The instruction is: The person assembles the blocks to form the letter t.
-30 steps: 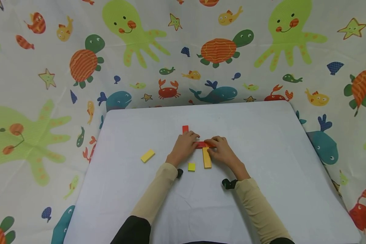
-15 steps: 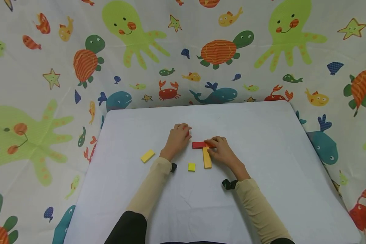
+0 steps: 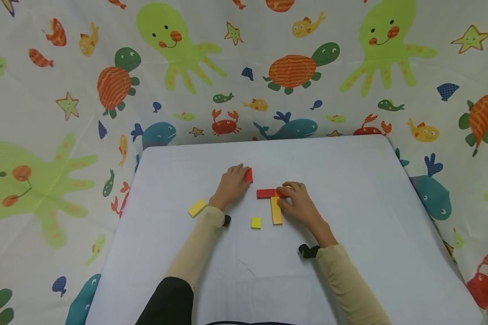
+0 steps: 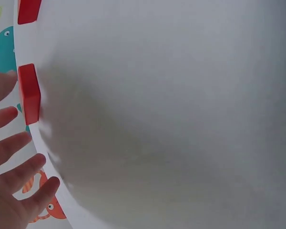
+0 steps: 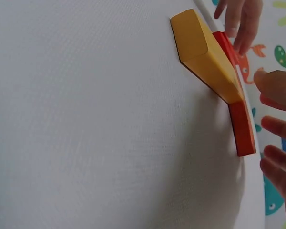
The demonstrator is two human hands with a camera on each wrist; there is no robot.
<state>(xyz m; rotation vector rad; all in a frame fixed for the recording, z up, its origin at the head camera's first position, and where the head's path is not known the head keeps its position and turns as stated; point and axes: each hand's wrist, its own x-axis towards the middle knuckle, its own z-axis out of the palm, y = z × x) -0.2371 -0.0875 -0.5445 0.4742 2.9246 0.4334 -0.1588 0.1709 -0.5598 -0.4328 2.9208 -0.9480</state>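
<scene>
My left hand (image 3: 232, 186) is beside a small red block (image 3: 249, 175) at the back of the group. In the left wrist view its fingers are spread and fairly straight, and the thumb tip is close to that red block (image 4: 29, 95). My right hand (image 3: 298, 201) hovers by an orange block (image 5: 242, 128), its fingers apart and partly hiding that block in the head view. A dark red block (image 3: 266, 194) lies end to end with the orange one. A long yellow block (image 3: 276, 211) meets this row from the near side, forming a T.
A small yellow square block (image 3: 255, 223) lies left of the long yellow one. Farther left, a yellow rectangular block (image 3: 197, 208) lies at an angle near the left sleeve. All lie on a white table (image 3: 362, 189), with a sea-animal cloth (image 3: 227, 54) behind it.
My left hand went from near the dark red block to the back red block, covering it, then drew slightly left so it shows again. My right hand shifted a little to the right.
</scene>
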